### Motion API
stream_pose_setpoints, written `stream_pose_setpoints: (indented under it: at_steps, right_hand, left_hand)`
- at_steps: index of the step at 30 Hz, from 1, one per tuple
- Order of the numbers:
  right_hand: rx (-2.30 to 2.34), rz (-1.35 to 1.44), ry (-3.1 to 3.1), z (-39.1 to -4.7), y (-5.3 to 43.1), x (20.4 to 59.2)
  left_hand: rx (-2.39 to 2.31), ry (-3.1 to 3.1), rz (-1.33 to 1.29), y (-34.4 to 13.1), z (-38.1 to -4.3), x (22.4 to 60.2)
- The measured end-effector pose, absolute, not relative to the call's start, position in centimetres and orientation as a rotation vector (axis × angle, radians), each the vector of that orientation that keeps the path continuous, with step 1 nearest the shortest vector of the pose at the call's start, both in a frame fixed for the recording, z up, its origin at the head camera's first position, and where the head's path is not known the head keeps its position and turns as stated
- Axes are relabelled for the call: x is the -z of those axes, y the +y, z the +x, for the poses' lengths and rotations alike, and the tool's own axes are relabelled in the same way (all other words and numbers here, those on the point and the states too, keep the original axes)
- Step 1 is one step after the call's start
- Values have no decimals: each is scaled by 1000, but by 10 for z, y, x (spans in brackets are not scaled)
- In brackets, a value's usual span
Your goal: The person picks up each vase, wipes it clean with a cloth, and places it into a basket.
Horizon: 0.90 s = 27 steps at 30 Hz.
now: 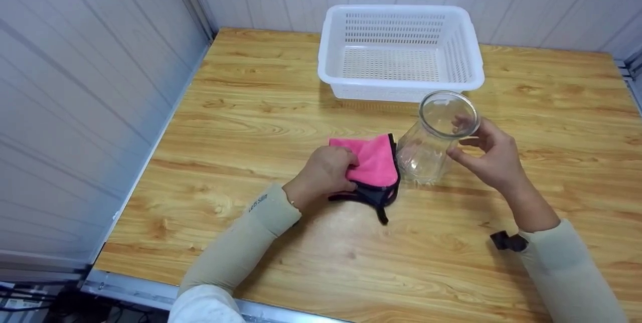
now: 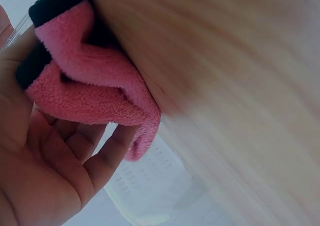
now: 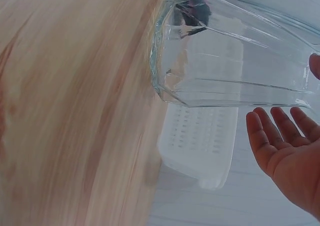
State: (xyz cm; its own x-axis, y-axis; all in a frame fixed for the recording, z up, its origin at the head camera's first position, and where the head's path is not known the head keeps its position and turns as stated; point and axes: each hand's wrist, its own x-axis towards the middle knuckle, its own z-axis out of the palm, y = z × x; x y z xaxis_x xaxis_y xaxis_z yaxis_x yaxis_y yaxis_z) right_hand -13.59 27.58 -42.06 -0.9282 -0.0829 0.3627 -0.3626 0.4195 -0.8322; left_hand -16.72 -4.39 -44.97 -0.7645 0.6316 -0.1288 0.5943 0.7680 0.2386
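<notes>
A folded pink cloth (image 1: pixel 373 160) with black edging and a dark underside lies on the table, a black loop trailing from its near edge. My left hand (image 1: pixel 326 170) pinches its left side between thumb and fingers; in the left wrist view the cloth (image 2: pixel 95 91) bunches above the fingers. Right of it stands a clear glass jar (image 1: pixel 424 155), upright, with a wide round rim and faceted sides. My right hand (image 1: pixel 494 157) is at the jar's neck, thumb close to the near side. In the right wrist view its fairly straight fingers (image 3: pixel 282 128) lie right beside the glass.
A white perforated plastic basket (image 1: pixel 401 87) stands behind the jar near the back wall. The wood-grain table (image 1: pixel 241 132) meets a pale panel wall on its left. Dark cables (image 1: pixel 30 298) show below the table's front left corner.
</notes>
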Motion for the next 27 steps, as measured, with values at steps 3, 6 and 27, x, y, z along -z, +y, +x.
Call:
stream_pose_setpoints:
  at_steps: [3, 6, 27]
  right_hand:
    - [-1538, 376, -2397, -136, 274, 419]
    - [-1550, 351, -2400, -136, 273, 417]
    - [-1403, 288, -2582, -133, 272, 412]
  left_hand:
    - [-293, 2775, 996, -44, -167, 450]
    - [-340, 2772, 997, -45, -171, 450]
    - [-1324, 2521, 699, -50, -199, 444]
